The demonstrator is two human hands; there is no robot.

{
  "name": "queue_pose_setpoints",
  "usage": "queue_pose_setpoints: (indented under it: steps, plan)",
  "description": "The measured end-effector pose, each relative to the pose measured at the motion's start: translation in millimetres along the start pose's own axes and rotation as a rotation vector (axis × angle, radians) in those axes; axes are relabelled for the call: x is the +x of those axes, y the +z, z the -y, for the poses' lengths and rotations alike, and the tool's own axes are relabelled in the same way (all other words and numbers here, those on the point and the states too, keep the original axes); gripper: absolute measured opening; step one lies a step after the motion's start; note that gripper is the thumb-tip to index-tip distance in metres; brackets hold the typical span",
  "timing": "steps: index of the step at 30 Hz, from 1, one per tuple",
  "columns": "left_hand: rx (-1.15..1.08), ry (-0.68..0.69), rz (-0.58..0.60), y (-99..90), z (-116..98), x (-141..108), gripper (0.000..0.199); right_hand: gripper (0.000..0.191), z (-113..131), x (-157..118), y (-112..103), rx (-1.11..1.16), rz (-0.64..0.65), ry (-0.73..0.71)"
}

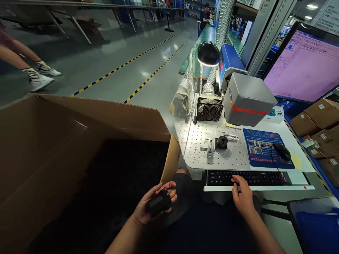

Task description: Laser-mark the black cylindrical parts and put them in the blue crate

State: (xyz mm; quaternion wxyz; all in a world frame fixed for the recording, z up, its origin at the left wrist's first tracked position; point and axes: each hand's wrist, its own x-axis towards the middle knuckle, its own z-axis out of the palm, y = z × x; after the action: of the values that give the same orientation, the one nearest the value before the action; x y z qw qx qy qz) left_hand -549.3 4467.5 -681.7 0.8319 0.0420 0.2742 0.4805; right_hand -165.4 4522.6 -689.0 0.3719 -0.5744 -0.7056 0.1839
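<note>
My left hand is wrapped round a black cylindrical part, just past the near wall of a large cardboard box. What the box holds is a dark mass whose pieces I cannot make out. Over the black keyboard is my right hand, fingers apart and nothing in it, with its fingertips at the front row of keys. A second black round part sits on the perforated metal plate, against small metal stops, and shows a red dot.
Behind the plate stand a fan, a lit black lamp and a grey machine head. A mouse lies on a blue mat below a monitor. At the far left a person's legs show.
</note>
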Motion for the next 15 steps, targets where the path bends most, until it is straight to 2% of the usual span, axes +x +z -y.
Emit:
queue_pose_setpoints:
  steps: [4,7,11,15]
  plan:
    - [0.010,-0.041,-0.077,2.6,-2,1,0.033,0.030,11,31,-7,-0.053,-0.060,-0.016]
    - [0.024,-0.067,-0.121,4.3,-4,1,0.029,0.031,18,62,-3,-0.060,-0.104,-0.030]
    - [0.046,-0.051,-0.156,5.7,-4,0,0.028,0.044,23,106,14,-0.057,-0.091,-0.002]
    - [0.031,-0.016,-0.179,7.9,-3,-3,0.027,0.066,24,142,36,-0.038,-0.033,0.076]
